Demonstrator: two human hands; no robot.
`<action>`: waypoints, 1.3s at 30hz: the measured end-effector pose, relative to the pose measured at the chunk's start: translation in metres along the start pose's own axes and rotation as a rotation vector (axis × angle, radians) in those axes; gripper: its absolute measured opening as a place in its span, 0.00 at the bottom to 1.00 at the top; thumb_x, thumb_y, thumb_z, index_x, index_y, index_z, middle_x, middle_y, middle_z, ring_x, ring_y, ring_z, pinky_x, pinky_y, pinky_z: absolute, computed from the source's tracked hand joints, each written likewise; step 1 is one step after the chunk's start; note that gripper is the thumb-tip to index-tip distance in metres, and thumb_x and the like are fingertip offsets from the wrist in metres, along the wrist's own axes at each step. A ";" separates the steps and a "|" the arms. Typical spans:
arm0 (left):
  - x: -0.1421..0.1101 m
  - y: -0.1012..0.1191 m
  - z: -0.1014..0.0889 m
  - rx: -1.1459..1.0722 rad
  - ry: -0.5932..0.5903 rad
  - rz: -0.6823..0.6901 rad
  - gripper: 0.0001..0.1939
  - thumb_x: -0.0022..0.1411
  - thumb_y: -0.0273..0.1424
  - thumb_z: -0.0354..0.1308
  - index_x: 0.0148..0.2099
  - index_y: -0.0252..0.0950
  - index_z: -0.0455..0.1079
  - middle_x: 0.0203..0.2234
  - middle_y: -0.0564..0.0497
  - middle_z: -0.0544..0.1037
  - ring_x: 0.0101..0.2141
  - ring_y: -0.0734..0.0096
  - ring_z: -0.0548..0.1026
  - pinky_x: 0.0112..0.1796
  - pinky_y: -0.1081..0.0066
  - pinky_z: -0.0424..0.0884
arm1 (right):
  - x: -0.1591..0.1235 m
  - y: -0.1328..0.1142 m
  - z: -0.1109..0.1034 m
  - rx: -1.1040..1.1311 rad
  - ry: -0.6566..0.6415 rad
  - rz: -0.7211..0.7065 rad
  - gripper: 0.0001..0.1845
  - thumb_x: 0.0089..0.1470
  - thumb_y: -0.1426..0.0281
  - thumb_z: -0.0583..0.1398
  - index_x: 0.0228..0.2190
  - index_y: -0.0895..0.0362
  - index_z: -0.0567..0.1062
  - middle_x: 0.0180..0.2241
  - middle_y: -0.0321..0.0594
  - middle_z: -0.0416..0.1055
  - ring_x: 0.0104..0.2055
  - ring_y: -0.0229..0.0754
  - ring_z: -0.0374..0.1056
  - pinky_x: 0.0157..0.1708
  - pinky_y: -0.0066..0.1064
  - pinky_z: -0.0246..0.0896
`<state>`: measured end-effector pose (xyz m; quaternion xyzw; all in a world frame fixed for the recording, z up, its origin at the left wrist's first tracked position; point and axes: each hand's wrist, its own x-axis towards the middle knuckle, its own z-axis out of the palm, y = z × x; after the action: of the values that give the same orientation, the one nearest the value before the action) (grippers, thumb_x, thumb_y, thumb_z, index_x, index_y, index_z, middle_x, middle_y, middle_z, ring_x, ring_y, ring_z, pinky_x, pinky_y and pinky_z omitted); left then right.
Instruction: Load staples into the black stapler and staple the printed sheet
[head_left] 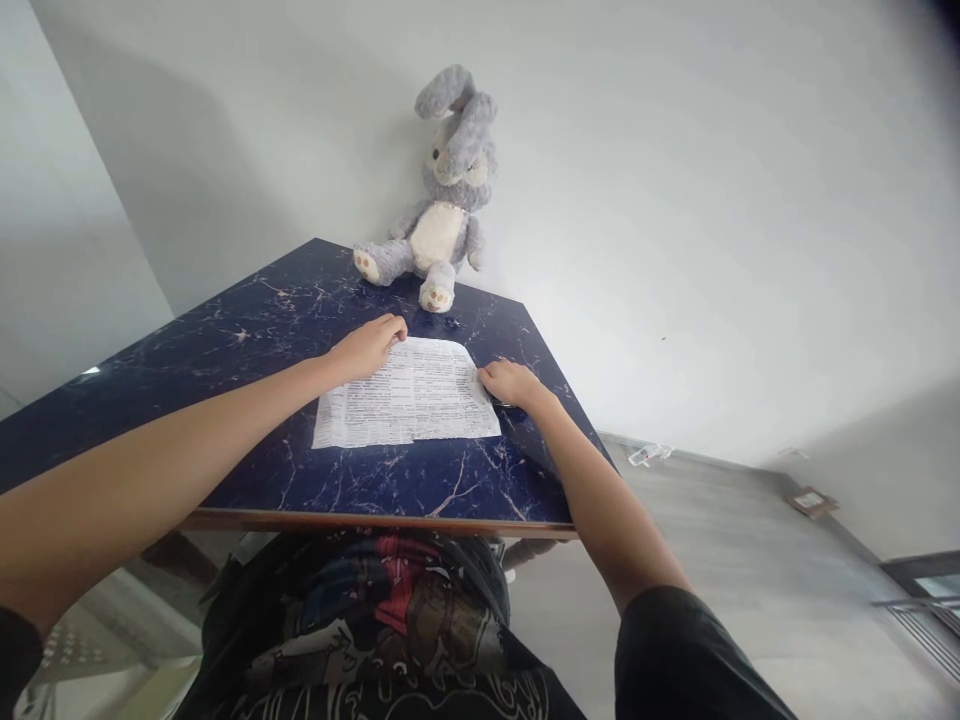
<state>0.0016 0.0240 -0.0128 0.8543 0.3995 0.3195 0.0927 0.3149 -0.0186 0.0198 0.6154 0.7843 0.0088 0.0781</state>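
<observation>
Here's the sheet of paper (420, 400), lying flat on the dark blue marbled table (247, 340), its print in dense columns, and both hands are on it! The left hand (367, 348) is at the far edge near the left corner, fingers curled; whether they pinch the paper, I cannot tell. Across on the right side, the right hand (514, 383) is bent in, fingertips right at the paper's edge (any grip there is too hard to make out). And behind them, a grey plush rabbit (438, 235) sits at the table's far end, beside the pale wall (637, 200)!
</observation>
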 end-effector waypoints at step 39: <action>-0.006 0.022 0.029 -0.434 -0.210 -0.070 0.23 0.74 0.50 0.51 0.55 0.39 0.74 0.52 0.42 0.78 0.55 0.53 0.75 0.61 0.50 0.67 | -0.005 0.043 -0.020 0.722 0.427 -0.116 0.20 0.60 0.55 0.63 0.37 0.60 0.80 0.31 0.43 0.76 0.31 0.43 0.69 0.31 0.33 0.55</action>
<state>0.0304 0.0077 -0.0289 0.8286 0.3389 0.3038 0.3258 0.3546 -0.0111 0.0451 0.5426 0.7688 -0.1437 -0.3065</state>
